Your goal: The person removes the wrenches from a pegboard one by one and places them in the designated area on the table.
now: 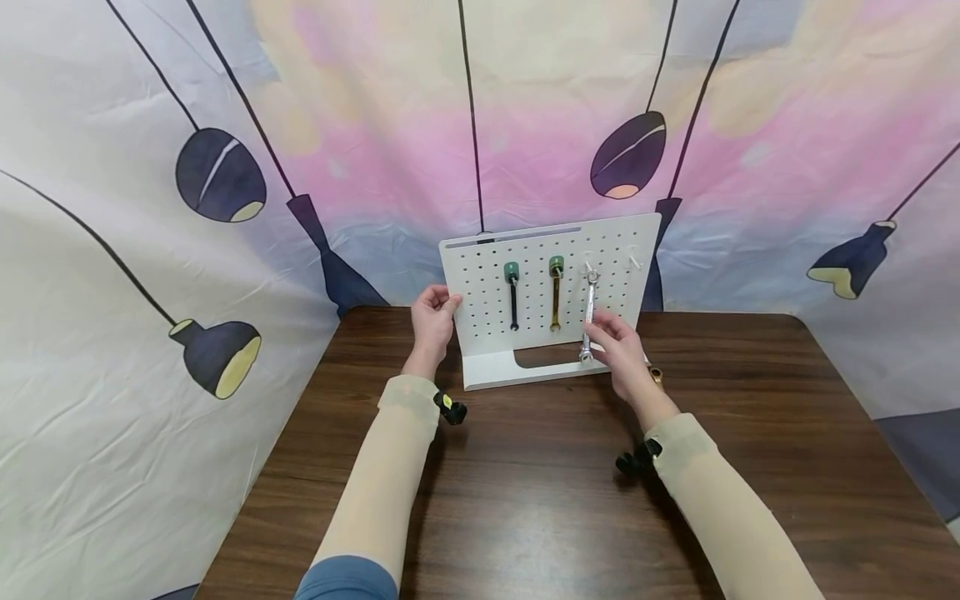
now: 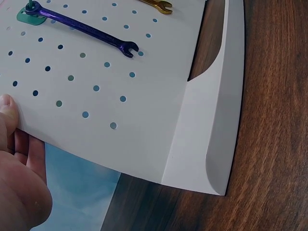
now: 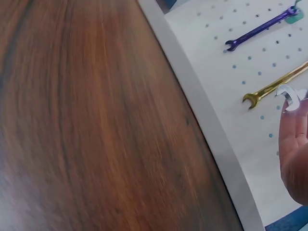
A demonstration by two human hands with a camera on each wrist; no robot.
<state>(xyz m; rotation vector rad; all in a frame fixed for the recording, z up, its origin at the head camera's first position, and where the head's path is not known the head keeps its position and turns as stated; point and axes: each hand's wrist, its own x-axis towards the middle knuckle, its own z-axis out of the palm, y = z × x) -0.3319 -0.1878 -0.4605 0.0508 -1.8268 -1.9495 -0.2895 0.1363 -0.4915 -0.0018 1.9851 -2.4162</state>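
Observation:
A white pegboard (image 1: 483, 304) stands upright on the table. My left hand (image 1: 433, 321) pinches its left edge, thumb on the front face. My right hand (image 1: 621, 354) holds a silver wrench (image 1: 590, 304) in front of the board, fingers around its lower half. That wrench's upper ring overlaps a clear hook (image 1: 588, 261) in the head view. In the right wrist view its open end (image 3: 290, 97) shows beside my fingers. To the left, a purple wrench (image 2: 82, 26) and a gold wrench (image 3: 274, 85) hang from green-backed hooks.
Another clear hook (image 1: 635, 260) juts from the board's upper right. A small gold ring end (image 1: 656, 376) shows on the wooden table (image 1: 517, 500) behind my right wrist. A painted cloth backdrop (image 1: 390, 108) rises right behind the table.

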